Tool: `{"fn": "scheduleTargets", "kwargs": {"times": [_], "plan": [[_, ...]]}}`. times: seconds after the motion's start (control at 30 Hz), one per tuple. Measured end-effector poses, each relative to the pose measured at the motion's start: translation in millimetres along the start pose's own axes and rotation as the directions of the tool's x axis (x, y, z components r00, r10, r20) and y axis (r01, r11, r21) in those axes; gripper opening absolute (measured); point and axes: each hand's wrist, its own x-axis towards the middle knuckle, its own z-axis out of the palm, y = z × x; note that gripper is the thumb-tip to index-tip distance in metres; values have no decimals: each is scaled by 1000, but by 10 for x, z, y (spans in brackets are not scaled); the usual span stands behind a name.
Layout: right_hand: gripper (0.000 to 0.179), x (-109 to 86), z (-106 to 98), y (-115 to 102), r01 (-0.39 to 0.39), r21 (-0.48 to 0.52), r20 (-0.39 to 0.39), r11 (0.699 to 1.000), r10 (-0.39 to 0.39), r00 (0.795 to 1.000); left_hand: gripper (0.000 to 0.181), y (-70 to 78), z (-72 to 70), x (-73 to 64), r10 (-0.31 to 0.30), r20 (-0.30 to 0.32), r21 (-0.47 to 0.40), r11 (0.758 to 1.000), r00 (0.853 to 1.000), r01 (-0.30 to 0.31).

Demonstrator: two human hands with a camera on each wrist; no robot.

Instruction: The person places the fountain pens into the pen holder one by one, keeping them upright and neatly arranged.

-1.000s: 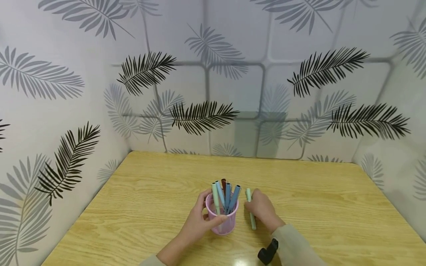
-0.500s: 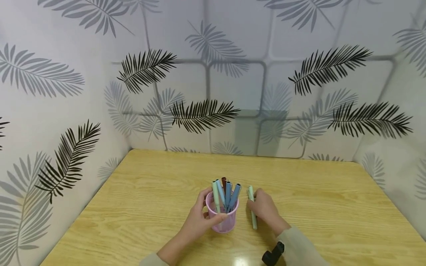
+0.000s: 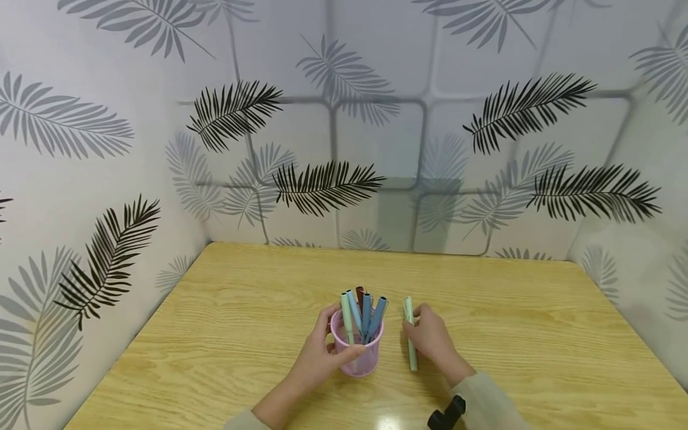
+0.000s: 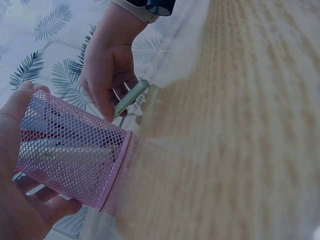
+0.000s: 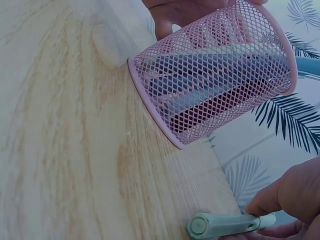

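My left hand [image 3: 322,355] grips a pink mesh pen cup [image 3: 365,361], with fingers and thumb curled round its side. Inside the upright cup stand several capped pens: a light green one [image 3: 346,316], blue ones [image 3: 378,318] and a dark red one [image 3: 359,292]. To the right of the cup, my right hand [image 3: 432,337] pinches another light green pen [image 3: 412,355] between thumb and fingers. That pen lies low along the tabletop, pointing away from me; the right wrist view shows its round end [image 5: 199,226]. Whether it touches the wood is unclear.
The wood-grain table [image 3: 242,310] meets a leaf-patterned wall [image 3: 301,227] at the back, and similar panels rise at both sides. A black strap device [image 3: 448,413] sits on the right wrist over a light sleeve [image 3: 489,403].
My right hand has shifted slightly to the right with the light green pen, which now points more directly away from me. The left hand and the pen cup have stayed in place.
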Motion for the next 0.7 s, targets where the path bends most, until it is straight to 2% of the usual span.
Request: {"fn": "scheduleTargets", "kwargs": {"times": [0.27, 0.7], "plan": [[30, -24, -20, 16, 20, 23, -73, 1000, -18, 997, 75, -11, 2, -1, -4, -3, -6, 1000, 1000, 3], [35, -133, -91, -178, 122, 111, -168, 986, -102, 980, 75, -14, 1, 8, 3, 4, -5, 1000, 1000, -3]]}}
